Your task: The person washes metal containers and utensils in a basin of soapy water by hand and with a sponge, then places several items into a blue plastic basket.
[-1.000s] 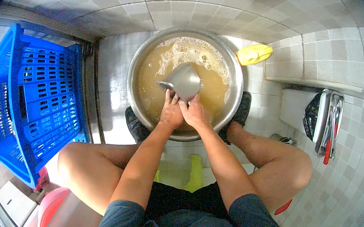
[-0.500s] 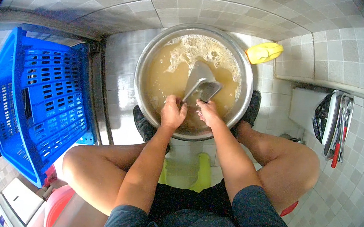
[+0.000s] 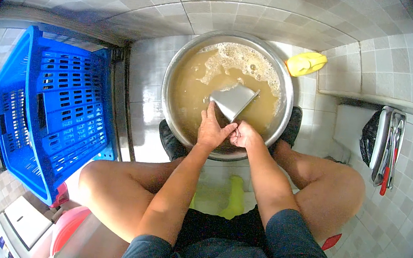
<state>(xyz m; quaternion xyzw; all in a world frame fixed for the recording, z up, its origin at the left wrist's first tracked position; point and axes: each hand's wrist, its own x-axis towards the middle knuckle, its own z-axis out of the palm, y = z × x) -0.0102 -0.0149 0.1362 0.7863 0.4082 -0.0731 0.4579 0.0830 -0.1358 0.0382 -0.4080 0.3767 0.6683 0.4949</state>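
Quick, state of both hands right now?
Left hand: open, fingers extended, fingertips at the silver angular metal vessel.
Right hand: closed, fingers curled by the vessel's near corner; whether it grips cannot be told.

Basin (image 3: 166, 87) beneath the left hand (image 3: 213, 131) and right hand (image 3: 243, 135); container (image 3: 233, 102) within it, just ahead of both. Bottle (image 3: 307, 64) ahead and right of the right hand, beside the basin. Crate (image 3: 30, 53) well left of the left hand; utensils (image 3: 390, 153) well to the right.

Metal basin (image 3: 167, 90) on tiled flr (image 3: 146, 75)
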